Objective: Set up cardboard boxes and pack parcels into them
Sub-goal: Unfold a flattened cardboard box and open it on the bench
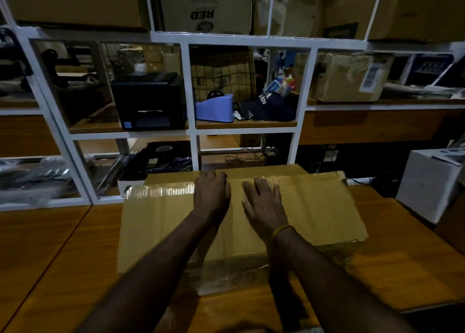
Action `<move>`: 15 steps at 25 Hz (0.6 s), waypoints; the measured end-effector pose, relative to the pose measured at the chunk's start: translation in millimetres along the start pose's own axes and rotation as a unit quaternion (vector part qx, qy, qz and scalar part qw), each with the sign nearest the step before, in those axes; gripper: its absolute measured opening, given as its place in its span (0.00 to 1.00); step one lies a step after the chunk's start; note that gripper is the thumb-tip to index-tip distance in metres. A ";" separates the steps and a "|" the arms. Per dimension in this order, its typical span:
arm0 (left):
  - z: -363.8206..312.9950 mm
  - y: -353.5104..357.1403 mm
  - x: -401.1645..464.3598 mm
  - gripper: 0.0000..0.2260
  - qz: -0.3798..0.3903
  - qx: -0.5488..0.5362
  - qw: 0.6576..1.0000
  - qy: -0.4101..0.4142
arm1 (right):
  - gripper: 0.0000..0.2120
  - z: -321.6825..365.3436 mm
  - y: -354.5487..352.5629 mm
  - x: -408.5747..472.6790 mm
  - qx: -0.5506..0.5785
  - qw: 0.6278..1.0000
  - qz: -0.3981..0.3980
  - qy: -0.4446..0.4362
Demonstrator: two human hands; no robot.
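Hands flat on brown cardboard box (176, 227), long axis left-right: left hand (212, 194) fingers curled at far flap seam, right hand (264, 201) fingers spread, gripping nothing

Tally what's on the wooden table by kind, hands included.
Cardboard box, flattened, taped: 1
White box, at the table's right edge: 1
Hands on the cardboard: 2, left hand with fingers curled at the far seam, right hand flat
Total: 4
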State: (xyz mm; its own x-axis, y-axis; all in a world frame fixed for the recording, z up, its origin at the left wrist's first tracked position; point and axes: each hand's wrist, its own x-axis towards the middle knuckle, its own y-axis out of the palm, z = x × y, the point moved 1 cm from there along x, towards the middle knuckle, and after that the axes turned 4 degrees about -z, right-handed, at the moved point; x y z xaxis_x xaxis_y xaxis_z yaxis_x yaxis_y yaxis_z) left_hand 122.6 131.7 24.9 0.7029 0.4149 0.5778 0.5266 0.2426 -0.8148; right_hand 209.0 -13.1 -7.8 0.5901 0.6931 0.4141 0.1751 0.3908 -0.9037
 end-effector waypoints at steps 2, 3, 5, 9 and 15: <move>-6.9 -23.6 -5.7 0.14 -0.036 0.014 0.999 0.002 | 0.23 0.5 -14.6 -1.5 0.018 0.999 -0.044 -0.003; -10.2 -35.0 -10.1 0.14 -0.047 0.013 0.999 -0.002 | 0.22 1.4 -23.7 -3.6 0.031 0.996 -0.081 -0.007; -17.5 -57.3 -19.0 0.14 -0.071 -0.005 0.997 -0.018 | 0.17 3.2 -44.8 -8.1 0.059 0.985 -0.159 -0.009; -45.0 -104.1 -39.6 0.12 -0.039 -0.065 0.994 -0.085 | 0.13 3.8 -90.3 -21.9 0.090 0.966 -0.244 -0.005; -68.4 -152.3 -60.9 0.17 0.192 -0.060 0.966 -0.165 | 0.19 15.0 -147.1 -65.6 0.084 0.993 -0.051 0.064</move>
State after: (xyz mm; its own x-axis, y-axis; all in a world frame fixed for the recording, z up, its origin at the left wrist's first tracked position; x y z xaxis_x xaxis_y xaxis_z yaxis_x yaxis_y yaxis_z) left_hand 32.3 9.5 117.0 0.6773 0.7156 0.1708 0.3224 -0.0800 -0.9432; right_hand 132.7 -106.9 99.6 0.6725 0.5666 0.4762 0.1120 0.5581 -0.8222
